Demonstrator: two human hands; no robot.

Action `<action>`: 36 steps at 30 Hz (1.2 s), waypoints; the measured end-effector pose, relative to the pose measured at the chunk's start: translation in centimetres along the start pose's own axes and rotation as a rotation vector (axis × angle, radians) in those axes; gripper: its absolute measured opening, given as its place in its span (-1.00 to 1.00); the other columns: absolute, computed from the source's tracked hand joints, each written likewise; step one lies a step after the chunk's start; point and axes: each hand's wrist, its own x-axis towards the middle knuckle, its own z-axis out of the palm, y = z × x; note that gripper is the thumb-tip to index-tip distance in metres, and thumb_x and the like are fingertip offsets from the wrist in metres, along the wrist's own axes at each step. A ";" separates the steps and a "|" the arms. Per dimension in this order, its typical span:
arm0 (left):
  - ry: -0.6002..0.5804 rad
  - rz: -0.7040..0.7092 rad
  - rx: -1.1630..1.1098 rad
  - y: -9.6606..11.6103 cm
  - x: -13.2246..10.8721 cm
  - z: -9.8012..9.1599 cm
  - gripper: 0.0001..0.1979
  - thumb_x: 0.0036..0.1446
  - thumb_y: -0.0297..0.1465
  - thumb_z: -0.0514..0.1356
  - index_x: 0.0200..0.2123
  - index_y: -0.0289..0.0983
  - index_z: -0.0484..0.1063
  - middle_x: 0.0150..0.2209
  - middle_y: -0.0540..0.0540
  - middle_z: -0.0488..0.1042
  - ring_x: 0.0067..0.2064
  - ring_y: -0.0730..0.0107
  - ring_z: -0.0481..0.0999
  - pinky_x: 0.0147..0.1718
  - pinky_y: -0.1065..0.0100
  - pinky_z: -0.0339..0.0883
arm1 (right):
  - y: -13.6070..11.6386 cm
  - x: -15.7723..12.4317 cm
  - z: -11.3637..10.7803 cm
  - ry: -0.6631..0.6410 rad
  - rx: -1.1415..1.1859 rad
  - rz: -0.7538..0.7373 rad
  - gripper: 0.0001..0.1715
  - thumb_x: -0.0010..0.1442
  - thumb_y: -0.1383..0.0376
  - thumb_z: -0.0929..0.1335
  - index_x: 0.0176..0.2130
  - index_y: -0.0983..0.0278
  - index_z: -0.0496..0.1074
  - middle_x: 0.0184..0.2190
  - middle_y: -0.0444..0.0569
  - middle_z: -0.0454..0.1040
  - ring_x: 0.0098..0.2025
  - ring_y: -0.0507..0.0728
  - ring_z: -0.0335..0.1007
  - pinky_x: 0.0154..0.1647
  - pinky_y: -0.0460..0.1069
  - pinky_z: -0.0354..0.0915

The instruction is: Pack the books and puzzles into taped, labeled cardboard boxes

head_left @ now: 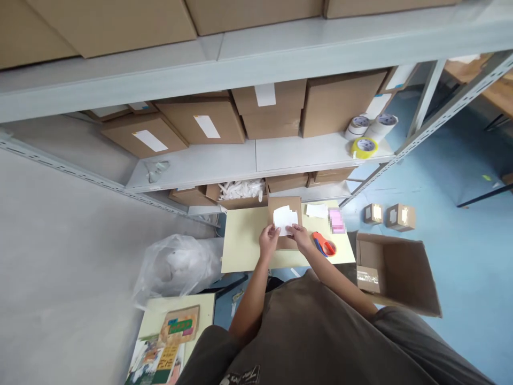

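Observation:
Both hands are at a white paper sheet with an uneven upper edge, held over a brown cardboard box on the pale yellow table. My left hand pinches its lower left corner between thumb and fingers. At its lower right edge, my right hand grips the same sheet. To the right of my right hand lies an orange and blue tape dispenser. Beyond it are another white paper and a pink item, which is blurred out.
Shelves with cardboard boxes and several tape rolls rise ahead. A box of white material sits lower. On the right floor stand a large open carton and two small boxes. A plastic bag is at left.

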 end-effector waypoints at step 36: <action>-0.533 0.392 0.610 -4.8 0.5 4.6 -0.34 0.42 -0.12 0.13 0.54 0.02 0.23 0.59 -0.04 0.07 0.63 -0.12 -0.19 0.54 -0.23 -0.43 | 10.6 -4.6 -6.6 0.150 -1.140 -0.407 -0.44 0.31 0.29 0.32 0.25 0.22 0.52 0.47 0.20 0.32 0.53 0.42 0.13 0.50 0.34 0.13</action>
